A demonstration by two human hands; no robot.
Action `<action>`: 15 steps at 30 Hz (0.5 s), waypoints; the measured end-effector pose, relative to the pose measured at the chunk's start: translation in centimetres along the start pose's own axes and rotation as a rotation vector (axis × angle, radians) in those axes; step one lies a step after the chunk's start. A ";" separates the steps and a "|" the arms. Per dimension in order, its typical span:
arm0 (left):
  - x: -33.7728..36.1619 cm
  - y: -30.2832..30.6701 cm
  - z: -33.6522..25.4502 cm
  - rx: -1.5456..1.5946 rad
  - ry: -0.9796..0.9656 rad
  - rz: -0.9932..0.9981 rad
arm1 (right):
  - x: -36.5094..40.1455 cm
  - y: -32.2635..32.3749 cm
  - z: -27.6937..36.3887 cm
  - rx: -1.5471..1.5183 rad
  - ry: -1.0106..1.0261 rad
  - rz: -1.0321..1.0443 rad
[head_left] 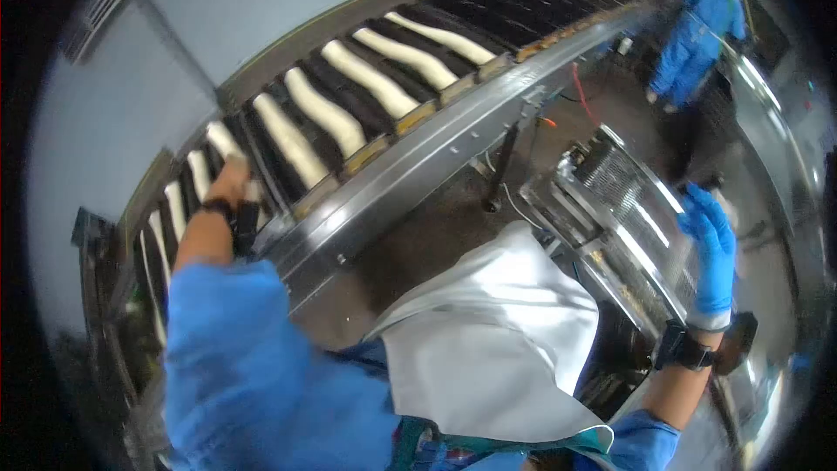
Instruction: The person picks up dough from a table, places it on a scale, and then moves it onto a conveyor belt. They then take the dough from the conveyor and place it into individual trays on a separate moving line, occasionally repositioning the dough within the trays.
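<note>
My left hand (232,178) reaches over the conveyor at the left, on the near end of a long pale strip that looks like dough (223,137). Its fingers are blurred and partly hidden, so their grip does not show. Several similar pale strips (370,78) lie in dark troughs (510,13) along the line. Over at the right, my right hand (711,249), in a blue glove, is raised beside a metal-framed machine (623,201). Its fingers are stretched out and nothing shows in them.
A metal rail (418,144) borders the conveyor on my side. A white apron (488,323) covers my front. Another person in blue (702,26) stands at the far right, near a shiny metal surface (767,96). A red hose (582,87) hangs under the line.
</note>
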State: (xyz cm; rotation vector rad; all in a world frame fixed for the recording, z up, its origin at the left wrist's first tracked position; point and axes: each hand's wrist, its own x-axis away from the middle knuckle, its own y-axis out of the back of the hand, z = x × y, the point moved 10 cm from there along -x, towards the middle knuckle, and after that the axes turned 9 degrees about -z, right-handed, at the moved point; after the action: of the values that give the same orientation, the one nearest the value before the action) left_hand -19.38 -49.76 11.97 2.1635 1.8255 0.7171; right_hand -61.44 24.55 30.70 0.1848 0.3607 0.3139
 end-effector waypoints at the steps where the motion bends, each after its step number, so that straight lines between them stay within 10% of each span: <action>1: 0.1 0.7 0.1 -0.013 0.003 0.025 | 0.2 3.6 -2.4 0.074 -0.024 -0.043; 7: 3.1 6.4 -3.7 -0.518 -0.455 0.068 | 4.3 23.1 -16.6 0.318 -0.279 -0.304; 11: -0.3 8.0 -6.2 -0.567 -0.416 -0.374 | 7.1 30.8 -21.5 0.368 -0.367 -0.479; 15: 0.6 -4.6 -13.2 -0.383 -0.655 -0.102 | 8.3 31.0 -22.4 0.127 -0.415 -0.552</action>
State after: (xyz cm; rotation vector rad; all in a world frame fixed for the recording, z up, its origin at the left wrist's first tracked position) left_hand -29.82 -50.13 21.27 1.7535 1.3153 0.2517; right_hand -70.70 59.02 14.68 0.2600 0.0105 -0.2931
